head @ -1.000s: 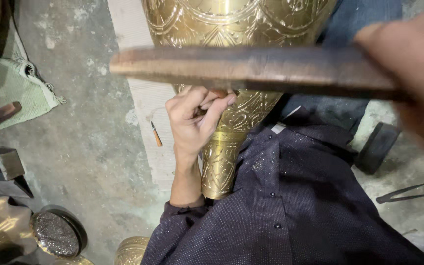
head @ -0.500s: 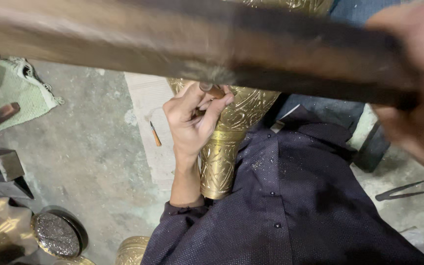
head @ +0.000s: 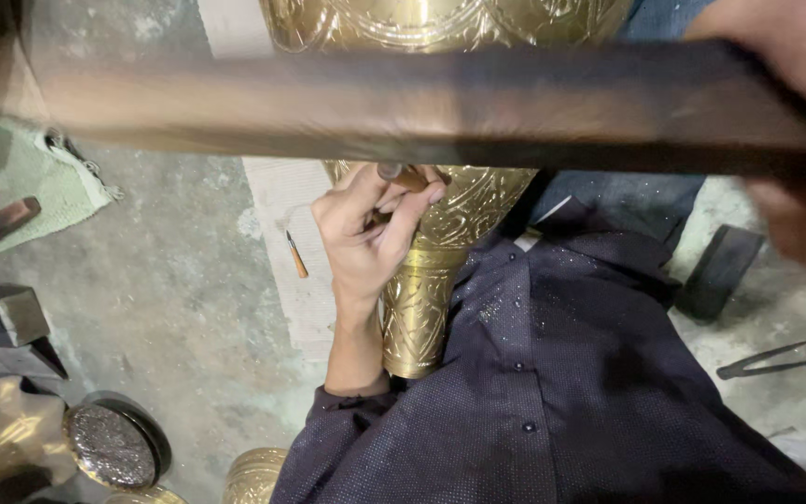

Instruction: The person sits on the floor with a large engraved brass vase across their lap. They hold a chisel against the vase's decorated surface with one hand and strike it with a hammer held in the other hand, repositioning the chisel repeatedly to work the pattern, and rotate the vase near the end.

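A large engraved brass vase (head: 440, 233) lies across my lap, its narrow neck pointing toward me. My left hand (head: 365, 233) rests on the vase and pinches a small metal punch (head: 401, 175) upright against the brass. My right hand (head: 795, 140) at the right edge grips a long dark wooden hammer handle (head: 421, 107), which stretches blurred across the whole upper view, close to the camera. The hammer's head is out of sight at the left. I wear a dark dotted shirt (head: 561, 401).
On the grey concrete floor lie a small chisel (head: 296, 255) beside a pale board (head: 281, 243), a green cloth (head: 29, 177), a metal block (head: 11, 313), a round dark dish (head: 113, 443), brass pieces at bottom left, a dark block (head: 720, 271) and metal dividers (head: 767, 359) at right.
The hammer handle has come nearer the camera and now looks thicker and more blurred. My left hand with the punch stays in the same spot on the vase.
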